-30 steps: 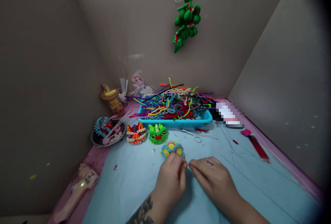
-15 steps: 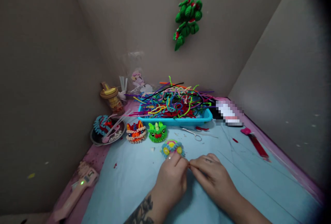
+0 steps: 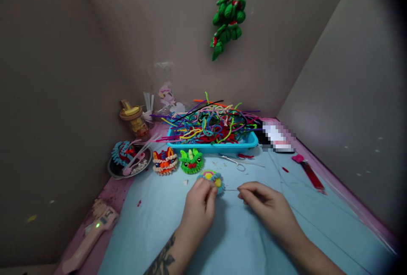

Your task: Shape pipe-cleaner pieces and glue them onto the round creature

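My left hand is closed, its fingertips pinched together in front of a blue, yellow and pink chenille-stem lion head, covering part of it. My right hand is closed too, thumb and forefinger pinching a thin wire. This wire stretches level across the gap towards my left fingertips, where its end is hidden. Behind my hands stand a green chenille lion head and an orange and red one, side by side on the blue cloth.
A blue tray heaped with coloured chenille stems stands at the back. Scissors lie before it. To the left are a metal bowl, a cup and a pink glue gun. A phone and red strips lie right.
My hands have drawn apart, the left moving left and the right slightly right, and the thin wire now shows between them. The whole view has shifted a little.
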The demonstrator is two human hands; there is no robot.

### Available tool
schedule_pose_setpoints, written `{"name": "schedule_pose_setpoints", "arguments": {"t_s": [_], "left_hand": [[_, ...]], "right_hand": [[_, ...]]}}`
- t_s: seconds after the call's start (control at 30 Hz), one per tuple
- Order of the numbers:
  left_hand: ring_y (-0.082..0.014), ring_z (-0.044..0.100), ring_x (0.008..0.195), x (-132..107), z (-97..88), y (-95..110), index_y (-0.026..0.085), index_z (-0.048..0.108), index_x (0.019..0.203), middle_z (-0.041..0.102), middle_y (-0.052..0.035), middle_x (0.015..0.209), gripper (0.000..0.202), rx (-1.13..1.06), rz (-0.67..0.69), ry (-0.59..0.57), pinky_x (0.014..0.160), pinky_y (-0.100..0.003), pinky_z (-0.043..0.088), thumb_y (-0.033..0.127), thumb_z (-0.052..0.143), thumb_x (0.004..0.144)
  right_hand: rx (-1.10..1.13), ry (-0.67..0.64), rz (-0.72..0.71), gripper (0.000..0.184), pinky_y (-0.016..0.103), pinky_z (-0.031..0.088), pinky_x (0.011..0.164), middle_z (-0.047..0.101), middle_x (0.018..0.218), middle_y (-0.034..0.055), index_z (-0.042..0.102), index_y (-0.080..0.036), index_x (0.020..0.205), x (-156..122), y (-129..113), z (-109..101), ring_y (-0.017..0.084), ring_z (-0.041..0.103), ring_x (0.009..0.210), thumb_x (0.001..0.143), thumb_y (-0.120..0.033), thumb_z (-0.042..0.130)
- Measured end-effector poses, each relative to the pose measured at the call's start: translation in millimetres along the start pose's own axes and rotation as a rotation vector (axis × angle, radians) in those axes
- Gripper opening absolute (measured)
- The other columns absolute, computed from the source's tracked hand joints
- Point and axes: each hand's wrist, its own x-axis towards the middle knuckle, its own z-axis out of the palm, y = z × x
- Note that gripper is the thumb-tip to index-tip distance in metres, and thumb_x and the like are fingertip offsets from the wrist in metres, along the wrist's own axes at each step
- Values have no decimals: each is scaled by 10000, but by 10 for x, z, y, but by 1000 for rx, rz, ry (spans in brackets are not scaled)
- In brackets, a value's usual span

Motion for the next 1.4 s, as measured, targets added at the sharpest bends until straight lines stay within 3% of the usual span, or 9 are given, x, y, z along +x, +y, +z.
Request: {"name": "schedule_pose_setpoints", "arguments": {"t_s": [0.13,0.23,0.33,0.5,0.67,0.9,1.1,1.23,1.4], "left_hand": [[-136,493,685,-19,78,25,170,498,671,532,-14,680,212,-90,-62,-146,640,-230,352,167,423,868],[-127,502,688,-61,143,63,169,515,670,547,-7,684,191,-146,-70,-291,646,-219,357,144,439,844],[-124,507,703,-94,170,94,168,524,671,555,-5,697,181,-153,-64,-376,653,-216,355,135,446,831],[-117,488,692,-87,169,110,165,522,670,532,1,688,190,-159,-64,-424,647,-215,344,147,434,838],[-104,458,664,-105,212,148,167,479,637,485,20,656,198,-179,-58,-465,626,-213,325,155,448,832],[-104,448,652,-142,247,159,170,449,609,459,25,639,217,-185,-60,-466,623,-214,332,157,453,826],[-120,476,659,-143,247,160,166,516,631,518,1,659,209,-181,-61,-449,625,-225,349,176,447,828],[-120,483,647,-123,231,164,161,557,641,543,1,651,212,-211,-86,-400,623,-228,351,178,457,826],[-129,510,637,-49,185,84,152,622,708,594,-9,663,132,-350,-283,-223,621,-243,381,195,521,782]], "right_hand": [[471,97,113,189,182,410,513,639,678,1,665,-190,731,28,22,19,83,517,544,692,-364,728],[764,17,213,227,141,320,410,662,725,4,639,-189,729,24,2,54,31,447,443,666,-370,761],[845,-65,295,254,133,320,397,660,653,7,607,-178,723,1,-48,74,42,490,432,650,-348,781],[806,-86,243,285,148,387,444,669,673,-1,552,-195,852,-31,-87,81,59,547,461,689,-307,757],[650,0,105,261,161,400,441,684,731,-5,490,-222,932,-55,-16,126,50,531,422,769,-282,684],[586,60,107,238,172,393,418,679,716,8,506,-195,882,-44,7,158,52,516,395,760,-295,684],[582,17,131,420,180,355,401,669,723,-3,446,-222,1110,-28,-50,138,59,474,387,767,-318,668],[515,-69,188,245,180,319,421,656,671,2,540,-181,898,-35,-37,119,55,428,420,760,-335,671],[367,4,143,202,211,391,518,638,623,5,574,-178,746,-50,-69,81,119,545,566,733,-348,682]]}}
